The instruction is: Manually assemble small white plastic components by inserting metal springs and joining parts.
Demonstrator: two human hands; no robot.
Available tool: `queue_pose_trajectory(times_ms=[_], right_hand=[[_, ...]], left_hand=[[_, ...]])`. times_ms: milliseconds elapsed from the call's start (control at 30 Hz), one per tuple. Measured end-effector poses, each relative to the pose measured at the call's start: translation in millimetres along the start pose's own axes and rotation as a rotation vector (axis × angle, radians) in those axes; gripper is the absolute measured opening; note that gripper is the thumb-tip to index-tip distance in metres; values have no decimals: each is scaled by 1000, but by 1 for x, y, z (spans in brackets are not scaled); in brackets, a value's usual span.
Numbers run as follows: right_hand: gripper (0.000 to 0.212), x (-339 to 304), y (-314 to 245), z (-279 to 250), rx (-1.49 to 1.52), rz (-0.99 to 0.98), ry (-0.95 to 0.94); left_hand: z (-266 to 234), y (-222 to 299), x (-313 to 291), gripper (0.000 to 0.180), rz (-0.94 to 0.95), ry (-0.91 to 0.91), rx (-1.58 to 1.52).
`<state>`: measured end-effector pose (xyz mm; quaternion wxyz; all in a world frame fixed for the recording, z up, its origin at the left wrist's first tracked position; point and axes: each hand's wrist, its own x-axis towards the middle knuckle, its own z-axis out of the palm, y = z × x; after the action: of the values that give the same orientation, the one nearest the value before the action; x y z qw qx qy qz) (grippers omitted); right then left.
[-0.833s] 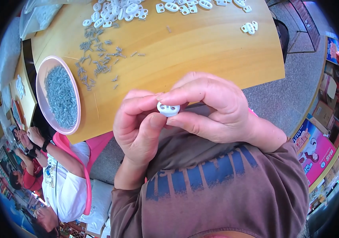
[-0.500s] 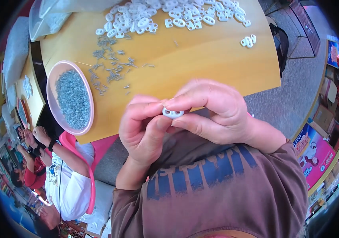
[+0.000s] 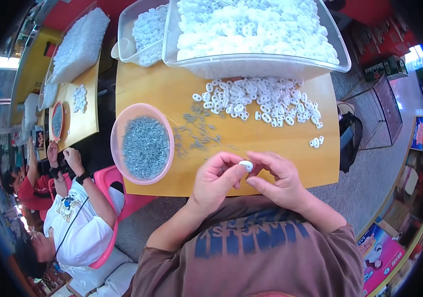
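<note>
Over the table's near edge, my left hand (image 3: pixel 217 184) pinches a small white oval plastic piece (image 3: pixel 245 166) between thumb and finger. The piece is tilted, so its holes hardly show. My right hand (image 3: pixel 282 184) is just beside it, thumb and forefinger curved and apart, the forefinger close to the piece; I cannot tell whether it touches. Beyond my hands is a loose pile of white two-holed pieces (image 3: pixel 251 96). Small grey metal pins (image 3: pixel 199 129) lie scattered left of the pile. A pink bowl (image 3: pixel 114 136) full of such pins stands at the left.
A large clear bin (image 3: pixel 256 64) heaped with white pieces stands at the table's far side, next to a smaller bin (image 3: pixel 122 37). A few pieces (image 3: pixel 315 142) lie near the right edge. At the left, a person in a white shirt (image 3: pixel 85 218) sits at another table (image 3: pixel 83 129).
The view has shifted, showing more of the table's far side. The white piece has turned in my fingers, and my right thumb and forefinger have moved off it and spread apart.
</note>
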<state>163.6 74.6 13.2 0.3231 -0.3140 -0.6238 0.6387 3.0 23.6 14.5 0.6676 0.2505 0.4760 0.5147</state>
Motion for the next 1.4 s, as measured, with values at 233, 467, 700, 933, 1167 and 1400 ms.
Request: queue_pose_trajectory(times_ms=[233, 467, 700, 933, 1167, 1400], right_hand=[[27, 1, 15, -18, -149, -20, 29], [21, -10, 19, -26, -92, 0, 11], [20, -26, 41, -43, -11, 91, 125], [17, -26, 47, -40, -111, -5, 53], [21, -37, 57, -27, -75, 7, 122], [22, -37, 61, -26, -59, -30, 149]], left_hand=[[-21, 77, 42, 10, 343, 241, -92], [-62, 157, 107, 18, 535, 459, -8], [-26, 38, -1, 32, 659, 628, 665], [-93, -76, -148, 38, 419, 469, 1619], [-152, -172, -256, 46, -122, 800, 1425], [-151, -184, -254, 27, -129, 835, 677]])
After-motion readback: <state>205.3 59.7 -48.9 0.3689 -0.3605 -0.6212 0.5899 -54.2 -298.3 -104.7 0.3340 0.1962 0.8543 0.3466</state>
